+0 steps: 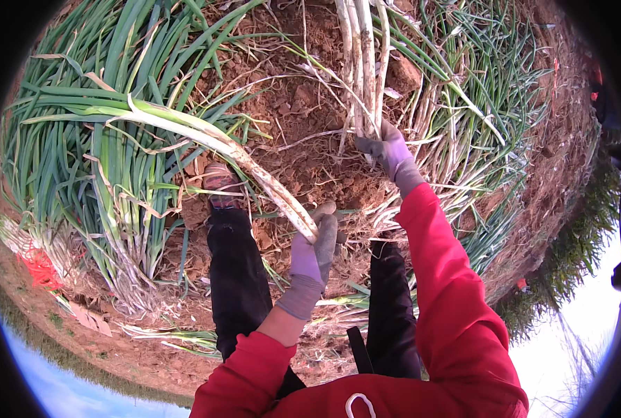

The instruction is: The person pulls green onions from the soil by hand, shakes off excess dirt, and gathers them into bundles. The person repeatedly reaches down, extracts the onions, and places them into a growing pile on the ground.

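My left hand [313, 256], in a purple and grey work glove, is closed around the white base of a thick green onion stalk [221, 141]. Its green leaves extend to the upper left over a pile of leafy onions. Farther forward, my gloved right hand [386, 149] grips the lower end of a bunch of long white onion stalks [362, 57]. Dirt clings to these stalks, and their other ends run past the top of the view. The right hand's fingers partly hide the ends that it holds.
A big heap of green onions [117, 198] lies to the left, near red netting or twine [38, 266]. More onions [462, 104] are spread on the right. Between them is reddish soil [300, 115] strewn with roots and dry leaves. My shoe [224, 185] stands beside the left heap.
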### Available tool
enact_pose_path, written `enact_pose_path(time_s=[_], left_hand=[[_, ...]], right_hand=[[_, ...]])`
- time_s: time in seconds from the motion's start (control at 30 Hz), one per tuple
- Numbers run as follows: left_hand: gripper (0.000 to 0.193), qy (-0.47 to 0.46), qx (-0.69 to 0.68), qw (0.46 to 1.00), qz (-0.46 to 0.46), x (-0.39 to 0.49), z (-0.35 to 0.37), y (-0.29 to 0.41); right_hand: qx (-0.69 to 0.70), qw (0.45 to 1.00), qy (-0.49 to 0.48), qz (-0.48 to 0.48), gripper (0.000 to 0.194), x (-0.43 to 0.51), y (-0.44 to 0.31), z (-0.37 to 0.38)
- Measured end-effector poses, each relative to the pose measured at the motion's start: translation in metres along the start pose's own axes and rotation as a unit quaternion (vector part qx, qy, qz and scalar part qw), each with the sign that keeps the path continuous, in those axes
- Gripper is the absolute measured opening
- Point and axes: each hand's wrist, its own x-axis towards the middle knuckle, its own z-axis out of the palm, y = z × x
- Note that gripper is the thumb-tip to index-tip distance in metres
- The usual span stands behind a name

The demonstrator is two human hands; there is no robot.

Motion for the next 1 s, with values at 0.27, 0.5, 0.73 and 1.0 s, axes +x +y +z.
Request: enact_pose_path(time_s=[0.27,0.5,0.73,1.0], left_hand=[[0.040,0.014,0.000,1.000,0.017,-0.001,0.005,0.012],[0.048,0.055,-0.038,0.996,0.063,0.003,0.007,0.029],[0.027,-0.058,0.052,0.996,-0.048,0.002,0.000,0.023],[0.023,-0.122,0.509,0.851,0.041,-0.002,-0.005,-0.002]], right_hand=[[0.376,0.911,-0.167,0.045,0.059,-0.121,-0.019,-0.013],[0.582,0.788,-0.196,0.042,0.064,-0.150,0.008,-0.001],[0.541,0.834,-0.094,0.059,0.074,-0.159,0.003,0.005],[0.444,0.885,-0.116,0.079,0.051,-0.156,0.001,0.003]])
